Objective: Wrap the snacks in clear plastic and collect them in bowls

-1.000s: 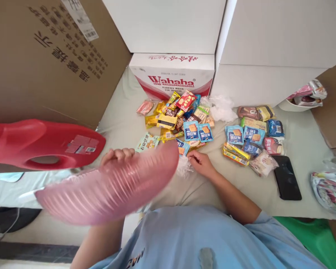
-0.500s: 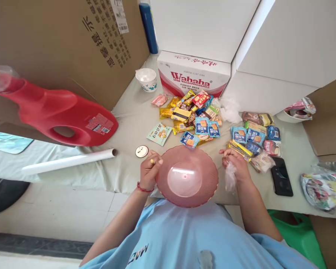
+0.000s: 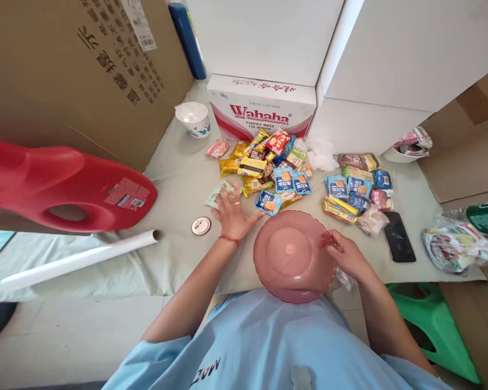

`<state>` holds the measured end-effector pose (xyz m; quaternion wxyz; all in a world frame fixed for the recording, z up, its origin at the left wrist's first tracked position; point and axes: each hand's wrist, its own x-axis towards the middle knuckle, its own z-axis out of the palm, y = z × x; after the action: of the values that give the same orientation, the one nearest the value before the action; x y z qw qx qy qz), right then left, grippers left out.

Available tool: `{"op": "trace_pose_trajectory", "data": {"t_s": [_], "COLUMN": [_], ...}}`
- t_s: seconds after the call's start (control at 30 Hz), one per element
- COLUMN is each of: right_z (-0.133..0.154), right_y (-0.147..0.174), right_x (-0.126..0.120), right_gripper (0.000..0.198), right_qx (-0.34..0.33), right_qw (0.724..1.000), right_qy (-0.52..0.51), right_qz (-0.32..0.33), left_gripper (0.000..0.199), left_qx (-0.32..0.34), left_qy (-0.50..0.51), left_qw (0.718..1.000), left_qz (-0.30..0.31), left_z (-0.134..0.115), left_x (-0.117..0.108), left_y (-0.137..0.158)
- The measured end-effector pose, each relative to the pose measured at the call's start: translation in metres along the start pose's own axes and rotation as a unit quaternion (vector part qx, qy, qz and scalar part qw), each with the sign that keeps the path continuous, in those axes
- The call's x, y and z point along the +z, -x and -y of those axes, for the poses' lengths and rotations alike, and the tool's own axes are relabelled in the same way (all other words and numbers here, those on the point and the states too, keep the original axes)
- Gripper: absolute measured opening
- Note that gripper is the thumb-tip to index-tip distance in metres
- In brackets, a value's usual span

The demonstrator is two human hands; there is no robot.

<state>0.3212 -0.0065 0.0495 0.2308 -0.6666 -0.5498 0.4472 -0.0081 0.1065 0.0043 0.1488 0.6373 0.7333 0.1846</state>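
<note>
A see-through pink bowl [image 3: 287,265] with a scalloped rim is in front of my body at the table's edge. My right hand [image 3: 347,254] grips its right rim, some fingertips showing reddish through the plastic. Crumpled clear plastic [image 3: 345,279] hangs below that hand. Fingers spread, my left hand [image 3: 233,214] is over a pale green snack packet [image 3: 214,196] and partly hides it; whether they touch I cannot tell. Just right of the left hand lies a blue snack packet [image 3: 268,202], at the front of a pile of mixed snack packets [image 3: 252,167].
A second group of packets [image 3: 352,187] lies right, beside a black phone [image 3: 399,238]. Leftward are a round badge [image 3: 200,225], a white tube [image 3: 81,257] and a red jug [image 3: 73,189]. A paper cup [image 3: 193,119] and Wahaha box [image 3: 262,108] stand behind.
My left hand has left the bowl's left rim and opened over the green packet. My right hand has come onto the bowl's right rim. The view has shifted right.
</note>
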Motion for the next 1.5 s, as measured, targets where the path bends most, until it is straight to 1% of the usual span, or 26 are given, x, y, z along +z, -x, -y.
{"op": "trace_pose_trajectory", "data": {"t_s": [0.07,0.17,0.27,0.33,0.47,0.53,0.57,0.6,0.63,0.67,0.7,0.77,0.8,0.83,0.87,0.9,0.97,1.07,1.13,1.23,1.3,1.33,1.37,1.43,1.47,1.5], "right_z": [-0.003,-0.004,0.0,0.002,0.005,0.006,0.006,0.005,0.005,0.004,0.004,0.002,0.002,0.002,0.003,0.003,0.006,0.012,0.016,0.02,0.028,0.035,0.044,0.071,0.087,0.104], "right_y": [0.009,0.023,0.031,0.034,0.032,0.03,0.028,0.026,0.025,0.023,0.022,0.02,0.02,0.02,0.021,0.022,0.026,0.032,0.033,0.03,0.025,0.022,0.019,0.014,0.012,0.009], "right_x": [-0.006,-0.009,-0.007,-0.005,-0.003,-0.002,-0.002,-0.002,-0.002,-0.002,-0.002,-0.002,-0.002,-0.002,-0.001,0.0,0.006,0.016,0.019,0.011,-0.002,-0.009,-0.016,-0.024,-0.024,-0.023], "right_gripper": [0.034,0.035,0.033,0.033,0.035,0.036,0.037,0.037,0.038,0.039,0.04,0.041,0.04,0.04,0.039,0.039,0.038,0.037,0.041,0.049,0.047,0.044,0.041,0.034,0.03,0.026], "right_qx": [0.025,0.047,0.063,0.073,0.091,0.095,0.095,0.094,0.093,0.092,0.09,0.087,0.085,0.084,0.084,0.083,0.082,0.076,0.069,0.042,0.008,-0.014,-0.041,-0.12,-0.169,-0.223], "right_qw": [1.0,0.998,0.997,0.996,0.994,0.994,0.994,0.994,0.994,0.994,0.994,0.995,0.996,0.996,0.996,0.996,0.996,0.996,0.996,0.996,0.99,0.982,0.973,0.951,0.941,0.932], "right_qy": [-0.009,-0.011,-0.014,-0.017,-0.019,-0.025,-0.028,-0.031,-0.033,-0.035,-0.034,-0.027,-0.02,-0.012,-0.004,0.004,0.016,0.02,0.021,0.053,0.078,0.084,0.084,0.077,0.076,0.081], "right_qz": [-0.015,-0.033,-0.049,-0.053,-0.054,-0.053,-0.052,-0.05,-0.047,-0.045,-0.043,-0.037,-0.034,-0.032,-0.03,-0.029,-0.032,-0.044,-0.044,-0.056,-0.121,-0.167,-0.213,-0.275,-0.283,-0.273], "left_gripper": [0.128,0.115,0.109,0.111,0.109,0.094,0.084,0.072,0.061,0.054,0.052,0.054,0.054,0.051,0.047,0.045,0.048,0.059,0.061,0.052,0.037,0.03,0.028,0.027,0.026,0.028], "left_qx": [0.022,0.032,0.029,0.055,0.194,0.251,0.263,0.261,0.246,0.217,0.182,0.128,0.113,0.1,0.094,0.079,0.083,0.117,0.145,0.156,0.174,0.201,0.246,0.355,0.414,0.46], "left_qy": [-0.037,-0.025,0.001,0.019,0.021,-0.008,-0.028,-0.051,-0.069,-0.079,-0.081,-0.083,-0.08,-0.078,-0.075,-0.069,-0.059,-0.043,-0.037,-0.05,-0.094,-0.116,-0.124,-0.133,-0.136,-0.134], "left_qw": [0.998,0.998,0.998,0.996,0.977,0.962,0.958,0.956,0.96,0.97,0.98,0.987,0.988,0.989,0.991,0.993,0.994,0.99,0.986,0.983,0.976,0.967,0.957,0.924,0.9,0.878], "left_qz": [0.039,0.045,0.051,0.066,0.088,0.102,0.115,0.127,0.119,0.078,0.018,-0.049,-0.065,-0.076,-0.067,-0.051,-0.049,-0.063,-0.067,-0.08,-0.097,-0.103,-0.09,-0.041,-0.011,0.01], "left_z": [-0.025,-0.057,-0.072,-0.074,-0.055,-0.038,-0.029,-0.02,-0.011,-0.002,0.007,0.026,0.035,0.043,0.049,0.054,0.056,0.047,0.037,0.022,0.01,0.002,-0.006,-0.025,-0.033,-0.041], "left_x": [0.014,0.027,0.027,0.019,-0.019,-0.044,-0.056,-0.068,-0.079,-0.088,-0.096,-0.107,-0.11,-0.111,-0.11,-0.108,-0.103,-0.1,-0.107,-0.129,-0.146,-0.153,-0.158,-0.16,-0.157,-0.151], "left_y": [-0.021,-0.053,-0.082,-0.092,-0.089,-0.093,-0.1,-0.112,-0.128,-0.148,-0.17,-0.216,-0.238,-0.256,-0.271,-0.281,-0.29,-0.282,-0.268,-0.23,-0.191,-0.167,-0.142,-0.092,-0.07,-0.05]}}
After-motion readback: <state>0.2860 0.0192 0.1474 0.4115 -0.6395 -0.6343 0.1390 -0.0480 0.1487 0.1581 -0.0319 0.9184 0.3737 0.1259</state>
